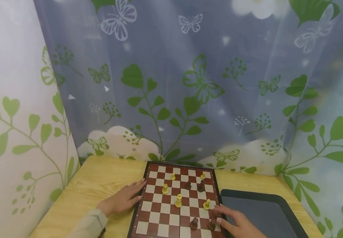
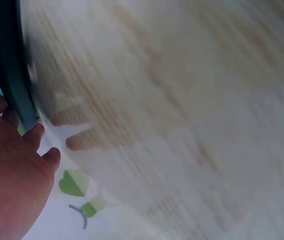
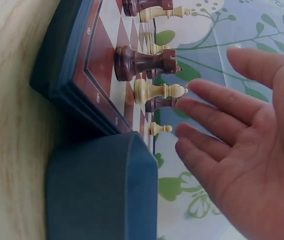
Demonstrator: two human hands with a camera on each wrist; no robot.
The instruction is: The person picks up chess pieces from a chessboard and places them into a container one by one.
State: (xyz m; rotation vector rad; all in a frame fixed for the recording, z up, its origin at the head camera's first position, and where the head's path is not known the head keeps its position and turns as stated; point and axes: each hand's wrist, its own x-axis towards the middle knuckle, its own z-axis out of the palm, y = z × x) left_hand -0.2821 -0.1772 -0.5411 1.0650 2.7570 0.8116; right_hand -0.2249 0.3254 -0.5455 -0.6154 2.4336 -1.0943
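A red-and-white chessboard [image 1: 166, 218] with a dark frame lies on the table, bearing several yellow and dark brown chess pieces. Along its left edge, my left hand [image 1: 122, 198] rests with fingers extended; the left wrist view shows its fingertips at the board's dark side [image 2: 9, 60]. My right hand [image 1: 236, 222] reaches over the right edge, its fingers apart and nothing held. Close to those fingers stand a dark rook [image 3: 144, 64] and a yellow bishop [image 1: 207, 204]. Another dark piece [image 1: 193, 223] is left of the rook. A taller yellow piece [image 1: 178, 200] stands near mid-board.
A dark grey tray [image 1: 281, 201] sits against the board's right side, partly under my right hand in the head view. Wooden tabletop [image 1: 106, 175] extends to the left. A printed curtain [image 1: 171, 99] with leaves and butterflies hangs right behind the table.
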